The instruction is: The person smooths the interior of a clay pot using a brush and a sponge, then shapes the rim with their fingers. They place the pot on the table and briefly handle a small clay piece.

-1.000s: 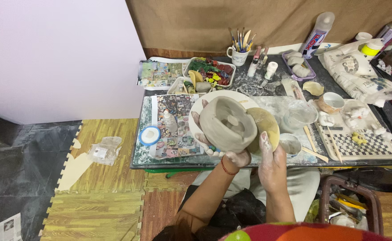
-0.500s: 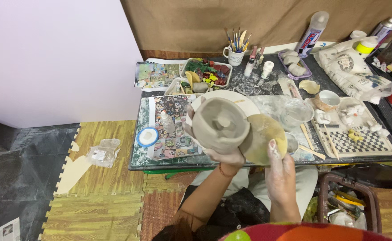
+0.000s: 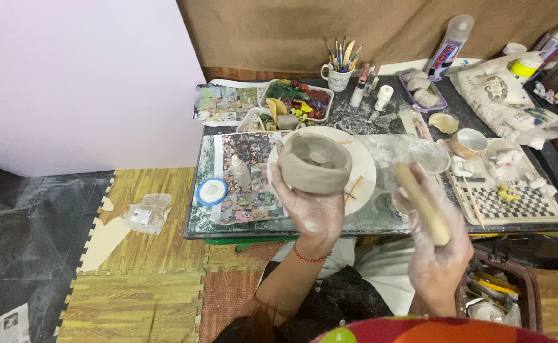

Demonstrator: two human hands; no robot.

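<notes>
Raw grey clay bowl [image 3: 314, 162] cupped in clay-smeared left hand [image 3: 309, 209] above round white turntable [image 3: 363, 166], mid-table near front edge.

Right hand [image 3: 436, 244] closed around pale wooden rolling stick [image 3: 422, 203], held apart from bowl, just over front edge beside clear glass dish [image 3: 429, 155]. White mug of brushes [image 3: 337, 77] at back edge; checkered tray [image 3: 512, 198] toward right edge. Best handled, judging by soft walls: support bowl from beneath with spread fingers, avoid squeezing rim, bring stick in lightly against wall backed by palm, turn bowl gradually between strokes.
</notes>
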